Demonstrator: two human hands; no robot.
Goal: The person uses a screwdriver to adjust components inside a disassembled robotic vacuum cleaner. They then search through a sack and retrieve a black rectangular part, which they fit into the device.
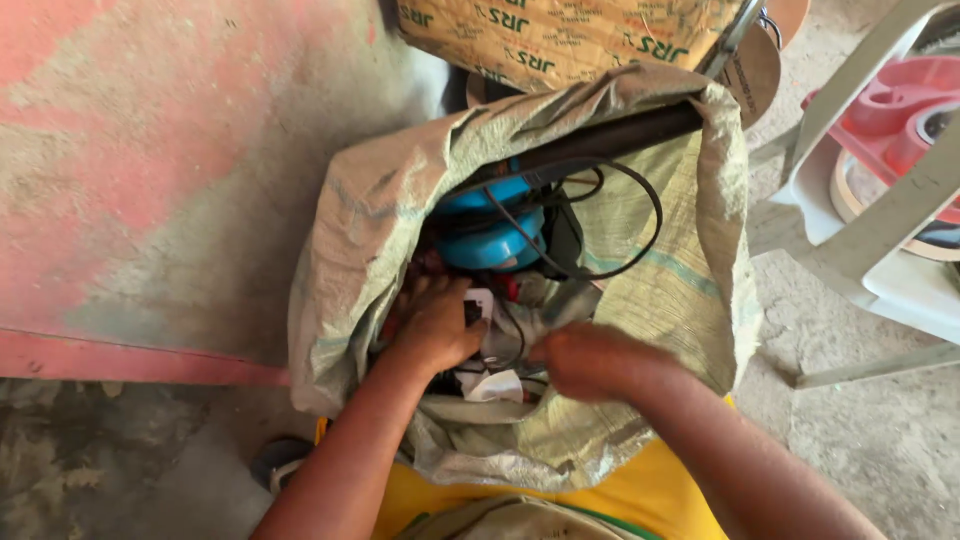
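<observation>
Far left, a worn red-painted wall (150,150) fills the frame. Moving in, one woven sack (690,290) stands mouth-up, and both hands are down inside it. The left hand (435,325) is deeper in, fingers (470,330) curled narrow over a small white piece (480,300) among the tangled bits; whether it actually grips that piece, I cannot tell. Just beyond its fingertips, up the frame and slightly right, sits one blue rounded tool body (490,235), so the left is the nearer hand to it. One black cable (640,190) loops right of the blue body, and one dark bar (620,135) lies across the sack's mouth, long axis running left-low to right-high. The right hand (590,360) is blurred at the near edge, its finger state unreadable. Far right: one pale chair frame (870,230); above, one cardboard box (570,35).
</observation>
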